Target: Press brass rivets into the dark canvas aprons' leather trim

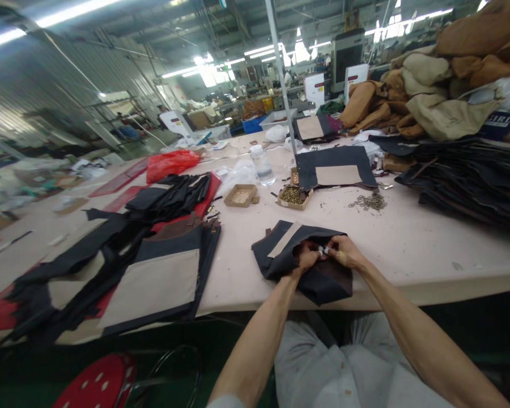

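Observation:
On the table before me lies a dark navy fabric piece point(280, 262) with a beige strip and a brown inner side, folded open toward me. My left hand point(308, 256) reaches into its opening with fingers bent and closed on the cloth. Facing it, my right hand point(343, 252) pinches at the edge of the same opening. The fingertips of both hands nearly meet. Small white patches show at the fingertips; whether they are finger wraps or a small part, I cannot tell.
Boxes of small brass-coloured parts point(294, 196) and pale parts point(241, 195) stand beyond, near loose metal rings point(369, 202) and a clear jar point(262, 165). Dark fabric pieces point(153, 277) lie left; a dark stack point(471, 184) rises right. A red stool point(96, 382) stands below the table.

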### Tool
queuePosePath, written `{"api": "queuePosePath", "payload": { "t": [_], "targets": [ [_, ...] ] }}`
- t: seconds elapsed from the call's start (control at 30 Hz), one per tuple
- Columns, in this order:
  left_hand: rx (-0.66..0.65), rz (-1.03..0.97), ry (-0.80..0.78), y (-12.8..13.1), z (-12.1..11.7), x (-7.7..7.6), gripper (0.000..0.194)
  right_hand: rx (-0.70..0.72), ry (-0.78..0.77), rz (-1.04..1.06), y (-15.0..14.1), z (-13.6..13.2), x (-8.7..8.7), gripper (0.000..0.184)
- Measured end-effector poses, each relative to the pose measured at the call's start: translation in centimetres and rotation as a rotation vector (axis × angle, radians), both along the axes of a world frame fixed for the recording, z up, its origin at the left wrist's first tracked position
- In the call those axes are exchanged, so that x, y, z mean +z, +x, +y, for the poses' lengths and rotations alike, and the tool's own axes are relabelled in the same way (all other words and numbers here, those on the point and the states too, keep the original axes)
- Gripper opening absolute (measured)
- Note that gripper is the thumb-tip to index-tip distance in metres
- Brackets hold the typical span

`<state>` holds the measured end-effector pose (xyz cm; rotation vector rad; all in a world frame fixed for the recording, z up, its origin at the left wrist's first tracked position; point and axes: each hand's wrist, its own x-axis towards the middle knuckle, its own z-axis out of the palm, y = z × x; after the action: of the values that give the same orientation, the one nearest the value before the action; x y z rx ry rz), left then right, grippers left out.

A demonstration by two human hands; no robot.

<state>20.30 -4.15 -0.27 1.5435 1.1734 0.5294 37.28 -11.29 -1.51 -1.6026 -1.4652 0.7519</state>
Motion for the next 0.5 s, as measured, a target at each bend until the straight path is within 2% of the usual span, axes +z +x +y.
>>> {"api": "queuePosePath", "payload": {
  "t": [0.1,0.2,0.43,0.5],
  "targets": [
    [0.061,-0.133,-0.114,0.5,-0.1,-0.4,0.015,0.009,-0.055,0.213,-0.2,-0.2,-0.4,0.015],
    [0.097,-0.156,-0.149,0.9,-0.2,-0.6,0.016,0.038,-0.042,0.342,-0.3,-0.2,-0.5,0.019],
    [0.152,-0.293,-0.303,0.9,-0.3,0.6,0.016,0.005,-0.081,0.420,-0.1,0.6,-0.5,0.024],
    [0.167,-0.298,-0.306,0.9,-0.3,0.7,0.017,0.009,-0.095,0.415,0.0,0.8,-0.6,0.022]
  ]
}}
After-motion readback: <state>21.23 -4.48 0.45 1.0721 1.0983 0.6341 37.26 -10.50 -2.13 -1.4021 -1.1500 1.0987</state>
